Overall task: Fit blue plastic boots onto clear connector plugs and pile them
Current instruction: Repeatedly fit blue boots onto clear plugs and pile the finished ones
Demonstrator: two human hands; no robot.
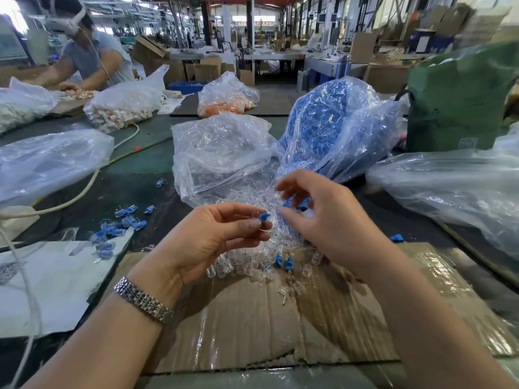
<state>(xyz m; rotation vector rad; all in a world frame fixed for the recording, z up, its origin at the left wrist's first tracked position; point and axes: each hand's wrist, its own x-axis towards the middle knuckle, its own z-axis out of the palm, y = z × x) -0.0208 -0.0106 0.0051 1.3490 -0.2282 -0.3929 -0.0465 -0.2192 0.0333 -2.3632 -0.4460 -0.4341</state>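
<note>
My left hand (222, 237) pinches a clear connector plug with a blue boot (263, 217) on it, at the fingertips. My right hand (320, 217) hovers just to the right with fingers curled loosely; a small clear piece shows at its fingertips, and I cannot tell whether it is held. Loose clear plugs (258, 262) and two blue boots (283, 262) lie on the cardboard (252, 327) below my hands. A pile of fitted blue-and-clear plugs (115, 228) lies to the left on the dark table. Behind stand a bag of clear plugs (222, 153) and a bag of blue boots (331, 119).
Large clear plastic bags (47, 161) lie left and right (455, 189). A white cable (84, 189) crosses the left table. A white sheet (50, 282) lies at the near left. A green sack (460, 99) stands at the right. Another person (87, 54) works at the far left.
</note>
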